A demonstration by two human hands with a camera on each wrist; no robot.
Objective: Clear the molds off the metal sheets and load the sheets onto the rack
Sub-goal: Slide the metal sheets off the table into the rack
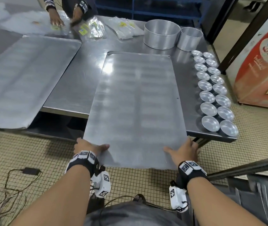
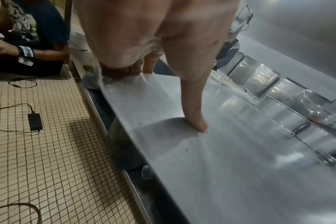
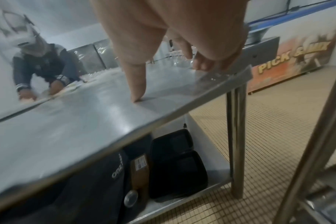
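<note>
A bare metal sheet (image 1: 135, 101) lies lengthwise on the steel table (image 1: 81, 74), its near end hanging off the front edge. My left hand (image 1: 87, 146) grips its near left corner, thumb on top (image 2: 197, 125), fingers underneath. My right hand (image 1: 183, 150) grips the near right corner the same way, thumb (image 3: 136, 94) pressed on the sheet (image 3: 71, 130). Several small round metal molds (image 1: 211, 93) stand in two rows along the table's right edge. A second sheet (image 1: 20, 79) lies at the left, overhanging the table.
Two round cake tins (image 1: 161, 34) stand at the back right. Another person's hands (image 1: 56, 18) work on plastic bags (image 1: 95, 26) at the far end. A rack frame (image 1: 244, 167) is at my lower right. Cables and an adapter (image 1: 31, 170) lie on the tiled floor.
</note>
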